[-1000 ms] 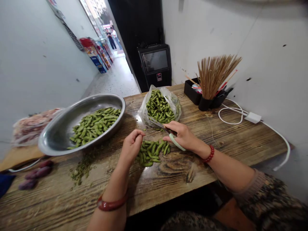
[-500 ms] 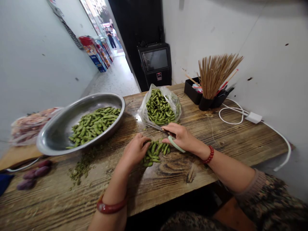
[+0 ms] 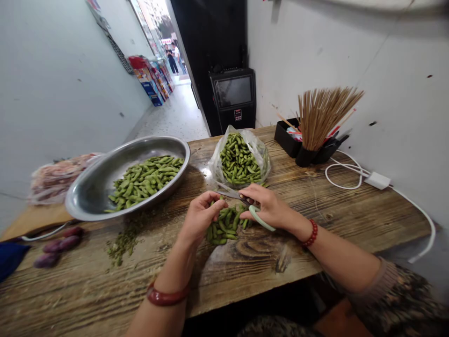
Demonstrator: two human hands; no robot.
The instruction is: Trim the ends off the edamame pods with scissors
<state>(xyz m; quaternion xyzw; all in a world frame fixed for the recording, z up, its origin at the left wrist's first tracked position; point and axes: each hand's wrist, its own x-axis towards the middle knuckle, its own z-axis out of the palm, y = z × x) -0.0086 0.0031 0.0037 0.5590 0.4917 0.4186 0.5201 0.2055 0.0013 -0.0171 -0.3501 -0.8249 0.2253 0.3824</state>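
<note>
My left hand is closed in a pinch on a green edamame pod, mostly covered by the fingers. In my right hand is a pair of scissors with pale green handles, its blades parted and pointing left toward the pinched pod. Below both hands a small pile of edamame pods lies on the wooden table. Just beyond them stands an open clear plastic bag full of pods. More pods rest in a large steel basin to the left.
Stem trimmings lie in front of the basin, with several purple-skinned items farther left. A bag of pale pink meat sits on a board behind. Bamboo skewers stand at the back right beside a white cable.
My left hand has lifted off the pile with a pod between its fingertips. The scissors stay in my right hand, near the left fingers. The whole view has shifted slightly.
</note>
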